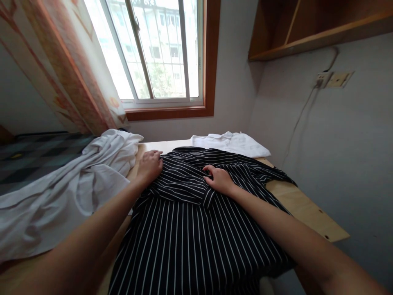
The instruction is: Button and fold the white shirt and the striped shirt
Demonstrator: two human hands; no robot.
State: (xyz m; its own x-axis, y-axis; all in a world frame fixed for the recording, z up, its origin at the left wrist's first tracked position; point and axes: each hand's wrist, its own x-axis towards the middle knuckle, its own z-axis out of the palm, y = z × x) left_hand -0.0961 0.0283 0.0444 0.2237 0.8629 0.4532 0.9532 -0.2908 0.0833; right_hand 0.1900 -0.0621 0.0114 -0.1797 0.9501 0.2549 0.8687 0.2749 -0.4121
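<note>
A black shirt with white stripes [196, 237] lies spread in front of me, its lower part hanging over the near edge. One sleeve [181, 180] is folded across the body, with its cuff near the middle. My left hand [150, 166] rests on the shirt's left edge, at the sleeve's fold, fingers stretched out together. Over the cuff end lies my right hand [220, 179], its thumb and forefinger apart on the cloth. The undersides of both hands are hidden. The other sleeve [273, 174] trails off to the right.
A wooden board [307, 209] lies under the shirt. At its back is a folded white garment [229, 143]; a crumpled white cloth [82, 184] lies at left, beside a dark checked surface [39, 155]. A window [159, 53], a shelf [322, 39] and a plugged-in cord [302, 110] are behind.
</note>
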